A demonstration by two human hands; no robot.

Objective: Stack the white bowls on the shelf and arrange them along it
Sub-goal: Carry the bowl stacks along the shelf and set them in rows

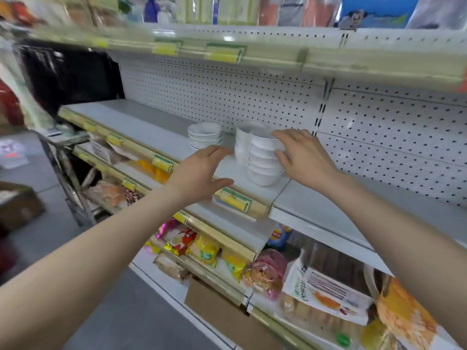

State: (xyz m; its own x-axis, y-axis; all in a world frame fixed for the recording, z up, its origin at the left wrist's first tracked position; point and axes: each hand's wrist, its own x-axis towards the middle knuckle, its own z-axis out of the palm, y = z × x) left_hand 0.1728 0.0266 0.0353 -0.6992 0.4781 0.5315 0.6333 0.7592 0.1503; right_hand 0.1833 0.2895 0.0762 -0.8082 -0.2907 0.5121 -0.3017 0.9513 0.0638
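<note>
A tall stack of several white bowls stands on the grey shelf, near its front edge. My right hand grips the top bowls of this stack from the right, fingers over the rim and thumb against the side. Behind that stack a second white stack shows, partly hidden and blurred. A short stack of white bowls sits further left. My left hand hovers with spread fingers just left of the tall stack and holds nothing; whether it touches the bowls is unclear.
A pegboard back wall closes the shelf behind the bowls. Yellow price tags line the shelf's front edge. Lower shelves hold snack packets and boxes. An upper shelf hangs overhead. A metal cart stands at the left.
</note>
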